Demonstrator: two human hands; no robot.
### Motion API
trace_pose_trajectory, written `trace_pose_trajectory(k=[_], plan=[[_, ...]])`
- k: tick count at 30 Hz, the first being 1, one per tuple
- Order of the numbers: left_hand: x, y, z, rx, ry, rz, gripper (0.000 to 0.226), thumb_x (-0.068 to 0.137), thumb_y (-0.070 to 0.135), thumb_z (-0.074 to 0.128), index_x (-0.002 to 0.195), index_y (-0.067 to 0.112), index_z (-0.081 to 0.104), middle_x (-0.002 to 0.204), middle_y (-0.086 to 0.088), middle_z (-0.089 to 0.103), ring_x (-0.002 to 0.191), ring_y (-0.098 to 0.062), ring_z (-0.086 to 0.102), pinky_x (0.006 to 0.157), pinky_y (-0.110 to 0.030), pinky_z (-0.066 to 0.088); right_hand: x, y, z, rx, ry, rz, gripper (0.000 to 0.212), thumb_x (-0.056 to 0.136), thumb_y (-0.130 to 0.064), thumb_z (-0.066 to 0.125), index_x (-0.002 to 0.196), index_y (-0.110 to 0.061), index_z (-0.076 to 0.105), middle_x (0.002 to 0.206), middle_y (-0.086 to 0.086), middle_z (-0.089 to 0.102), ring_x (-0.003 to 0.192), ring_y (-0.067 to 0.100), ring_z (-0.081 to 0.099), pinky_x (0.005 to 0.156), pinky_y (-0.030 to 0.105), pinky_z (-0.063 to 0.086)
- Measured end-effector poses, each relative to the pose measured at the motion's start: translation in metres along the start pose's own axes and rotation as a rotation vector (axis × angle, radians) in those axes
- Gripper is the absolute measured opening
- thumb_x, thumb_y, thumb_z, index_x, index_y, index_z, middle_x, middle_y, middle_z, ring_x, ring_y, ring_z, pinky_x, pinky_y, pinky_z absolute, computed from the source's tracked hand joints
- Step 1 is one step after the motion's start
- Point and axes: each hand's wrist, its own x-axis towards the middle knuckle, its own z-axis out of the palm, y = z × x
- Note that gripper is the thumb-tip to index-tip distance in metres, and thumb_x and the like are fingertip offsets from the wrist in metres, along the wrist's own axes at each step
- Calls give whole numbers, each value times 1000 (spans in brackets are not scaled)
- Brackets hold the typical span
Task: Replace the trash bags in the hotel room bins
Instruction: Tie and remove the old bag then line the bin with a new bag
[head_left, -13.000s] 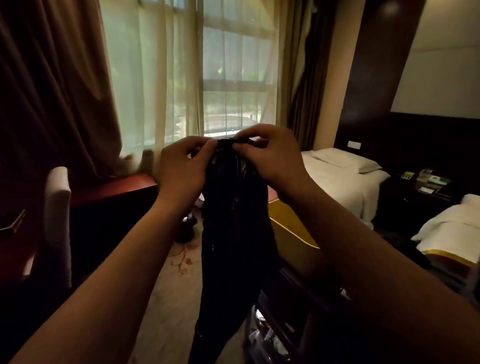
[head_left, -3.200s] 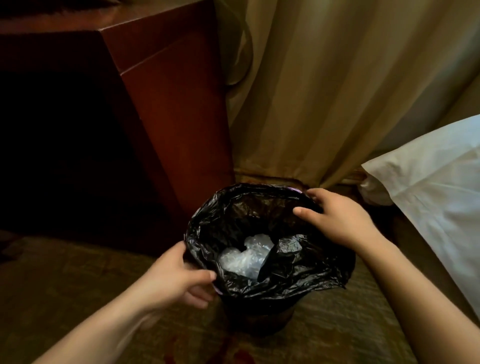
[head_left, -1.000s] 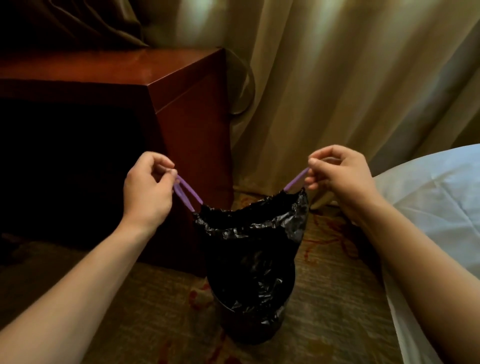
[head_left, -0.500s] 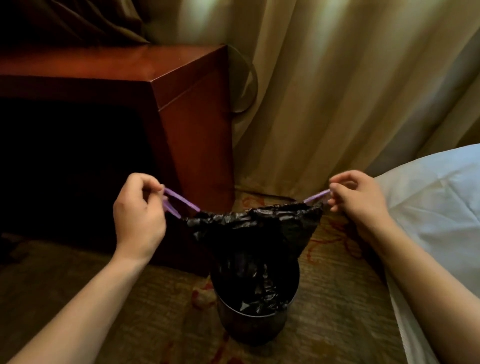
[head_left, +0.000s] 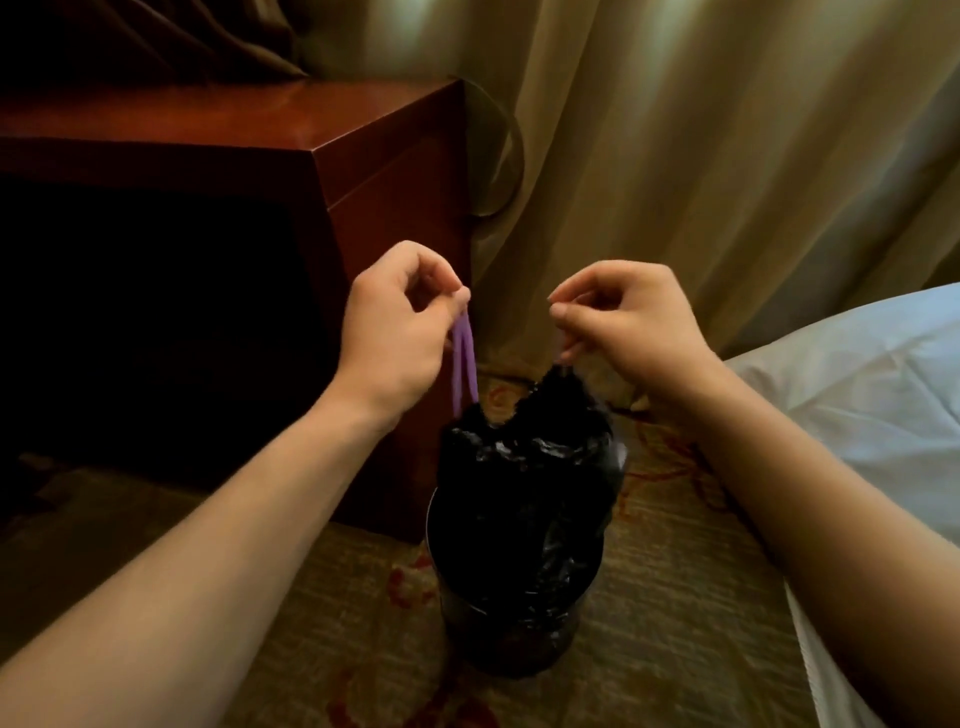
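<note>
Dim, warm light glows through the curtain (head_left: 675, 156), left side black shadow, wide-angle bending at edges

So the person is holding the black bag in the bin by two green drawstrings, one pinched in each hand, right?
Not quite. The drawstrings are purple, not green, as the head view shows. The rest holds: the left hand and the right hand each pinch one above the black bag, which sits in the bin.

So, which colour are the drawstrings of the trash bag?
Purple drawstrings; the head view shows them best, under the left hand.
</note>
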Motion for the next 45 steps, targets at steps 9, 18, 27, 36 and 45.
trace_pose_trajectory(k=[9,18,27,36,45], plan=[[-10,4,16,-32,-91,6,19,83,9,76,84,22,63,80,-3,66,74,-19,65,63,-30,54,-8,-6,31,-76,-242,-9,31,82,-28,80,111,-17,76,82,7,72,69,19,74,66,45,63],[-31,-22,10,-133,-158,-111,31,84,19,76,113,23,65,100,-1,70,93,-13,68,84,-29,56,-11,-5,43,-29,-136,8,7,89,-18,73,89,-12,78,69,3,74,60,26,73,63,50,62],[-58,-42,29,-303,-194,-322,16,97,9,59,92,14,73,62,-4,64,60,-19,61,61,-31,50,-15,-9,32,-312,-200,-96,21,93,-10,67,111,-17,75,89,-3,77,66,5,70,77,31,62],[-45,-43,32,-265,-539,-406,15,71,5,63,76,18,59,68,2,50,62,-12,49,60,-29,42,-9,-17,44,-726,-162,-501,6,85,-25,76,88,-29,79,98,-7,57,93,14,47,63,24,41],[-38,-50,30,-399,-474,-485,41,102,23,50,69,22,74,52,8,48,54,-13,41,60,-37,34,-9,-3,36,-458,-186,-186,26,92,-32,67,117,-28,71,102,-11,63,95,6,62,85,28,52]])
